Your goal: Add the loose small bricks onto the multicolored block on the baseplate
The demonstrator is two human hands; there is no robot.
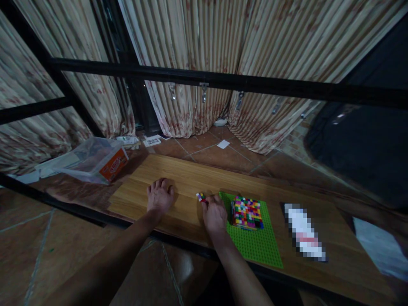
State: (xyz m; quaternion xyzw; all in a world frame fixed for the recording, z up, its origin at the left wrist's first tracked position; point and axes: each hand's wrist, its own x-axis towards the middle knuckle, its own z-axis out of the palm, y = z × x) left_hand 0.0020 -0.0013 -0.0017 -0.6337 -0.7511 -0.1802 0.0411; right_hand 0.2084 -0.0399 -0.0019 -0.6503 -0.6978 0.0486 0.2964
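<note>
A: Location of small multicoloured plastic brick piece (pixel 201 197)?
B: Pinched at fingertips of right hand (pixel 214 214), just over pale wooden tabletop (pixel 178 174), just left of flat green studded baseplate (pixel 255 246). Thumb and forefinger closed on it, other fingers curled.
A: Left hand (pixel 159 196)?
B: Palm down on the wood, apart from the piece, to its left. Fingers loose, slightly bent, gripping nothing.
A: On the baseplate?
B: Squat block of mixed-colour bricks (pixel 247 212) at far end, just beside right hand. Contact between them: cannot tell. Bare studs over the near half.
A: Surface, room?
B: Long plank top, dim light. Terracotta tiled floor (pixel 216 153) beyond and below. Beige striped curtains (pixel 207 42) across the back, black metal frame bar (pixel 223 80) in front of them. Large dark bulky shape (pixel 366 157) at right, not identifiable.
A: Readable text?
B: Orange label on clear plastic box (pixel 95 159) far left, too small to read. White item on dark backing (pixel 304 231) right of baseplate, pixelated.
A: Edges, room to move?
B: Near table edge right under both wrists. Open wood between the hands and behind them up to far edge. Baseplate front edge close to near table edge.
</note>
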